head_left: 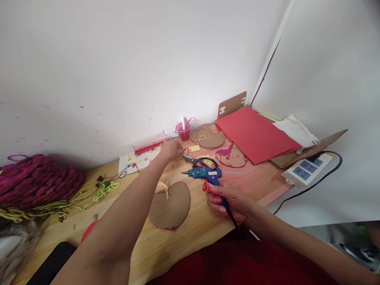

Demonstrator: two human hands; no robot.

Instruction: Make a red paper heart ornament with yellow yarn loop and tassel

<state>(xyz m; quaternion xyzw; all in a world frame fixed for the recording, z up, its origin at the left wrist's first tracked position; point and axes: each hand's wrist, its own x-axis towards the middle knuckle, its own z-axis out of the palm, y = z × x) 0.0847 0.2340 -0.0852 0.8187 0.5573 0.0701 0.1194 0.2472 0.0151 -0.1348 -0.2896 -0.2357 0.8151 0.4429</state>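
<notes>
My right hand [227,202] grips a blue hot glue gun [204,173], its nozzle pointing left and a finger at the orange trigger. A small red light glows on its side. My left hand [172,150] reaches toward the back of the table, beside the scissors [202,160] and a sheet of star cutouts [129,164]. Its fingers look curled together; what they hold, if anything, is hidden. Below lies a heart-shaped cardboard piece [173,206] with a yellow string at its top and pinkish edges, partly covered by my left forearm.
A cup of pink paint [184,132] stands against the wall, near more cardboard shapes [210,138] and a pink-painted piece [231,157]. Red card sheets [255,132] and a power strip [308,170] lie right. A magenta layered bundle [38,180], yellow-green strings [103,190] and black phone [52,263] are left.
</notes>
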